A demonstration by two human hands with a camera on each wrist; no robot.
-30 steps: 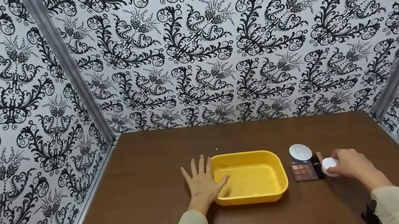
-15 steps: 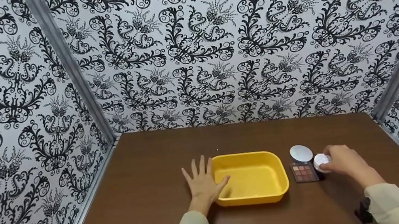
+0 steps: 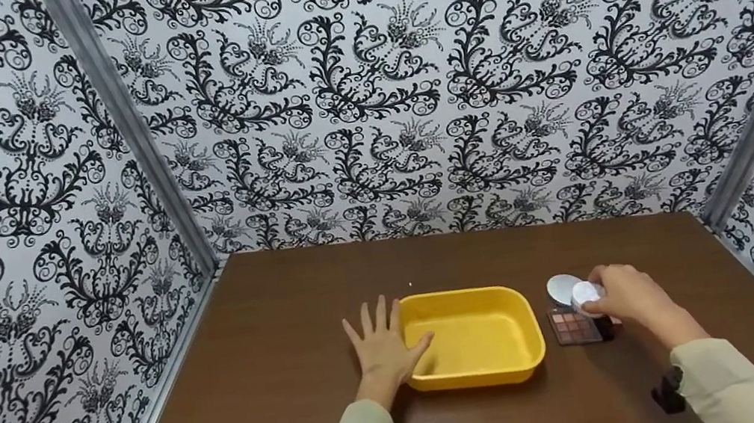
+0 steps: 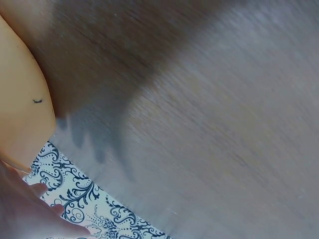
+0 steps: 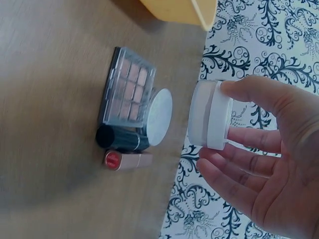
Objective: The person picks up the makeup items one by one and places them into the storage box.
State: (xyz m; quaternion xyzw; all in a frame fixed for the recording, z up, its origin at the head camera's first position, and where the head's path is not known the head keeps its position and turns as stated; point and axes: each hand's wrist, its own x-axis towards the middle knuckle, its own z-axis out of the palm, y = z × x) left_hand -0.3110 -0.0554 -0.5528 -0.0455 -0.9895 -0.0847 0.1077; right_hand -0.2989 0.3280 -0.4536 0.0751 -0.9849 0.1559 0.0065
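My right hand (image 3: pixel 630 292) grips a small round cosmetic jar (image 5: pixel 210 115) with a white lid and clear sides, between thumb and fingers. In the right wrist view the jar is raised off the table. Close below it lie an eyeshadow palette (image 5: pixel 130 89), a round silvery compact (image 5: pixel 159 117), a black tube (image 5: pixel 119 138) and a lipstick-like stick (image 5: pixel 128 160) with a red end. With fingers spread, my left hand (image 3: pixel 380 351) rests at the left rim of a yellow plastic basin (image 3: pixel 479 378), its thumb reaching over the rim.
A brown wooden table (image 3: pixel 290 331) carries everything. Patterned black-and-white walls (image 3: pixel 373 91) stand behind and at both sides, joined by grey corner posts (image 3: pixel 128 122). The make-up items lie just right of the basin.
My right hand has lifted the jar and carried it left, from the right end of the make-up row to over the palette and compact. The left hand stays put.
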